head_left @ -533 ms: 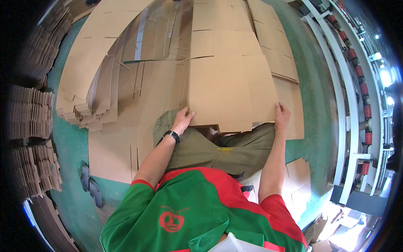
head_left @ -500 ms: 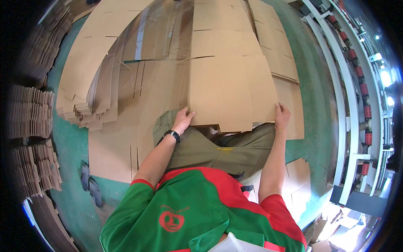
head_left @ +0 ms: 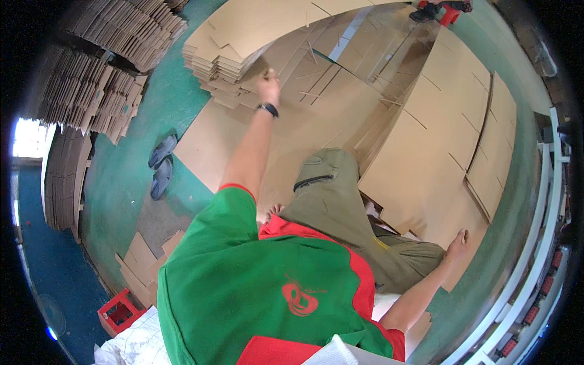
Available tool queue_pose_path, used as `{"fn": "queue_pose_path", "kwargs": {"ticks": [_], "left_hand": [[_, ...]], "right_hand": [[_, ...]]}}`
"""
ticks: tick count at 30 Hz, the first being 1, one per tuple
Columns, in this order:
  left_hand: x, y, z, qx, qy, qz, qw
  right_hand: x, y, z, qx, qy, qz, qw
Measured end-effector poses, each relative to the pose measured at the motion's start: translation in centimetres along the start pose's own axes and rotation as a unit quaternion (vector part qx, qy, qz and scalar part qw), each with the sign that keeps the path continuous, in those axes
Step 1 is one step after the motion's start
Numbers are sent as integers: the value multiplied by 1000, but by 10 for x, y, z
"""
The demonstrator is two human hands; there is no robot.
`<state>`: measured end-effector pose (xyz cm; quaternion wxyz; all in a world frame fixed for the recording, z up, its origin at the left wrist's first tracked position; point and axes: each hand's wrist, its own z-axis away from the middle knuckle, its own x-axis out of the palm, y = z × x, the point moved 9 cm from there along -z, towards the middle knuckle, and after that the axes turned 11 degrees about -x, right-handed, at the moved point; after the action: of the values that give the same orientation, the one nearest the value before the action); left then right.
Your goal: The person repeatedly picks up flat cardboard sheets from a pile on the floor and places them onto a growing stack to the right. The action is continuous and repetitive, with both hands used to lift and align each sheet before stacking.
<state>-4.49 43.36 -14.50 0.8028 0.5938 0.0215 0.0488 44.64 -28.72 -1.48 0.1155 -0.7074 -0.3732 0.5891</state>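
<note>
My left hand (head_left: 269, 89) is stretched far out to the left, beside a fanned stack of flat brown cardboard sheets (head_left: 214, 59). Motion smears its fingers, and whether anything is in them cannot be made out. Low on the right, my right hand (head_left: 459, 244) is closed at the near corner of a cardboard sheet (head_left: 420, 149) in front of me. This slotted sheet lies on a pile, its near edge at my bent legs. Beneath my left arm spreads a large flat cardboard sheet (head_left: 243, 135) on the floor.
Another slotted cardboard pile (head_left: 496, 140) lies at the right. Dark slippers (head_left: 162, 176) sit on the green floor, with bundled cardboard (head_left: 91, 91) beyond. A red plastic stool (head_left: 119, 312) stands at lower left. A white-framed roller conveyor (head_left: 538, 225) runs along the right. Another person's shoe (head_left: 423, 13) shows at the top.
My left hand has left the near sheet's left edge and reached out left to the fanned stack. My view has swung left, and my right hand stays near the sheet's right corner.
</note>
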Motion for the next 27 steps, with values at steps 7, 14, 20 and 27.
{"fn": "queue_pose_path", "kwargs": {"ticks": [7,14,20,27], "left_hand": [[8,14,-106,-249,-90,354,897],[16,41,-119,-176,-105,499,842],[-19,56,-100,-201,15,291,935],[22,48,55,-130,-111,250,953]], "right_hand": [[4,-19,-2,-6,-54,129,990],[12,-22,3,-62,-39,89,993],[26,-34,0,-119,-54,91,987],[135,-178,69,-141,-207,-140,958]]}}
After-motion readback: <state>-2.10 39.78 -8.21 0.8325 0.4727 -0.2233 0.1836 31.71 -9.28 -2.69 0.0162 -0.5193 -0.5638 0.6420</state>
